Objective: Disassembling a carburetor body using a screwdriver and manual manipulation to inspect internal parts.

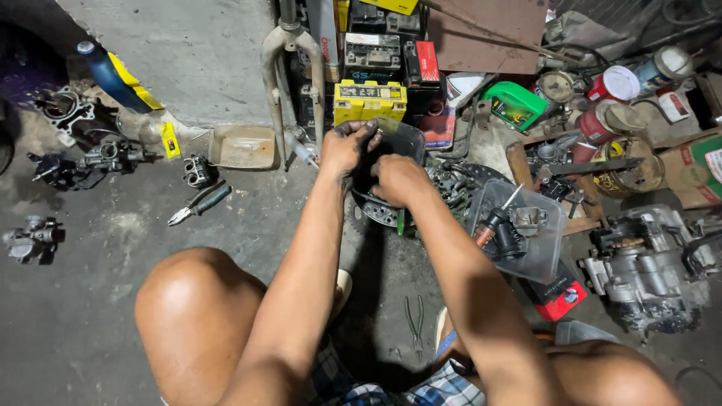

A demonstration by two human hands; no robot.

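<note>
Concrete floor [113, 248]; hands (both closed) on tub [402, 139]

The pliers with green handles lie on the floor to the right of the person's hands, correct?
Not quite. In the head view the pliers with green handles lie on the floor to the left of the left hand and right hand, not to the right.

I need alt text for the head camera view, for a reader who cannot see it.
A squatting person's left hand and right hand grip a dark plastic container over a toothed sprocket on a workshop floor. Around them lie pliers, an engine, batteries and a clear tub of parts.
</note>
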